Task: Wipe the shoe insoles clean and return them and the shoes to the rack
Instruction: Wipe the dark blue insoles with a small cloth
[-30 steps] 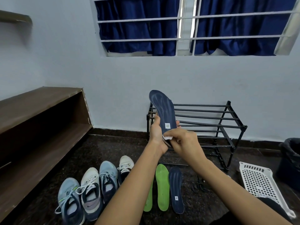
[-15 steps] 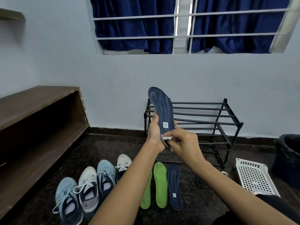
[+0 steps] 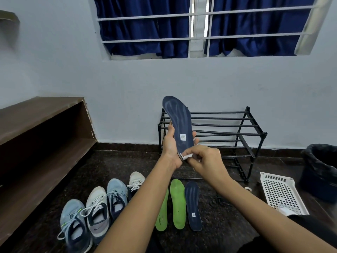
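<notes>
**Operator:** How was my left hand set?

**Observer:** You had your left hand [image 3: 170,146] raised in front of the black shoe rack [image 3: 228,125], with the forearm reaching up from the bottom edge of the view. It gripped the heel half of a navy insole [image 3: 179,119]. Your thumb lay along the insole's left edge, and your fingers wrapped behind it so the tips showed past the right edge. The insole stood nearly upright, toe end up and leaning slightly left, with its small white label facing you.

**Operator:** And the right?

**Observer:** Your right hand [image 3: 206,159] came in from the right with its back toward you. Its fingers were curled tight around a small white wipe [image 3: 186,156], and you pressed that against the insole's heel end, just below the label. The two hands touched there.

**Operator:** Where was everything else?

**Observer:** On the dark floor under your arms lay two green insoles [image 3: 177,203] and a second navy insole [image 3: 193,205], side by side. Your left forearm partly hid one of the green ones. To their left, four sneakers [image 3: 96,212] stood in a row, alternating light blue and white. A white perforated tray [image 3: 280,192] lay to the right of the rack, with a black bin [image 3: 321,170] just beyond it. A brown wooden shelf [image 3: 36,125] ran along the left wall.
</notes>
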{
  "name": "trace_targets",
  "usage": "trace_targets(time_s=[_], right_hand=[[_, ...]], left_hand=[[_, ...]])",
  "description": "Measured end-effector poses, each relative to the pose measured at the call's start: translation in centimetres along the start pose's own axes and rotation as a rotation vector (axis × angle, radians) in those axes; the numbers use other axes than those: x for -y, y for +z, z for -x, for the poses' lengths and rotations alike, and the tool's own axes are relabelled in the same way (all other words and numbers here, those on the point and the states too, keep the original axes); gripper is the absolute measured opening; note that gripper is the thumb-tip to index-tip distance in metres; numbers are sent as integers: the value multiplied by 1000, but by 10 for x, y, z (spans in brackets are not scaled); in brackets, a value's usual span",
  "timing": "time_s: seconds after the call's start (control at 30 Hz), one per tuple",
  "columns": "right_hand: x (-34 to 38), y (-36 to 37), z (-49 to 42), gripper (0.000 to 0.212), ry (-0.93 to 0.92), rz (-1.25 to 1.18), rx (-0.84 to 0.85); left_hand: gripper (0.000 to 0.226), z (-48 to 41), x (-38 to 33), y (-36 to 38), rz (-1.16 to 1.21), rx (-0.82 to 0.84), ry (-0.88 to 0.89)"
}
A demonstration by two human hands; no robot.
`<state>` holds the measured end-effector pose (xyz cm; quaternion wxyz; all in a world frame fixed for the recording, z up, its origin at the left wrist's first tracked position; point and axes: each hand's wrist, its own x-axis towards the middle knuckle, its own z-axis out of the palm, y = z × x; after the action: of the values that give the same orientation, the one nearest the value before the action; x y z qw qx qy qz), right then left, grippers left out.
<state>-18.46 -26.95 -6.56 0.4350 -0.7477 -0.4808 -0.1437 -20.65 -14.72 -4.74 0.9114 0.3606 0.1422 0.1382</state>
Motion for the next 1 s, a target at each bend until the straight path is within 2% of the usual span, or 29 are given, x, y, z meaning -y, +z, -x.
trace_targets(time_s=[0.2,0.4,0.5,0.7,0.77,1.0], right_hand=[[2,4,-8,21,90,-29,-99],[13,-3,-6,18,173,-96,143],[12,-3,-8,19,173,-94,191],[10,1,-16,15,182,-151,-22],[9,0,-19,17,179,-137,-41],[6,-5,-16,27,92,-20,225]], left_hand=[[68,0,12,-2,-104,-36,-17],[64,-2,-3,-10,29,7,-47],[63,-5,-6,-14,61,8,-41],[69,-8,10,-9,-48,-12,-37],[67,-8,12,-6,-71,-19,-34],[58,-14,-4,-10,160,40,-1]])
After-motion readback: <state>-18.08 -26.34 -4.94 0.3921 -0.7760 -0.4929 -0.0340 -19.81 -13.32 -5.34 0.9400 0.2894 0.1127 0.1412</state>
